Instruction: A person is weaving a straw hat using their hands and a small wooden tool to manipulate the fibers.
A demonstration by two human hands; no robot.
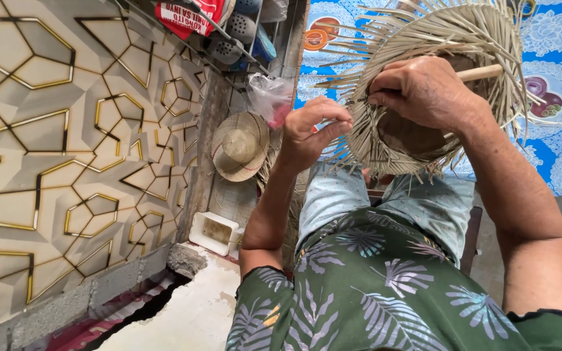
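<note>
Straw, pale and dry: a half-woven hat (424,39) sits on the person's lap, over a dark rounded form (411,133), loose strands fanning out from its edge all round.

Head view. Right hand (424,91) lies on top of the weave, fingers curled shut, pinching strands at the near edge. A thin wooden stick (482,73) pokes out past the knuckles; whether the hand grips it, cannot tell. Left hand (310,133) is just beside the hat's left edge, thumb and fingers closed on a few strands. The 2 hands are near each other, not touching.

Below: green leaf-print shirt (372,286), light patterned shorts (424,208). Behind the hat, a blue flowered cloth (557,39).

Left side: wall with gold-lined geometric panels (66,143). A finished straw hat (240,146) rests near the wall. A clear plastic bag (271,97) hangs above it. White rectangular tub (213,232) on the floor, close to a cracked concrete ledge (187,260).
</note>
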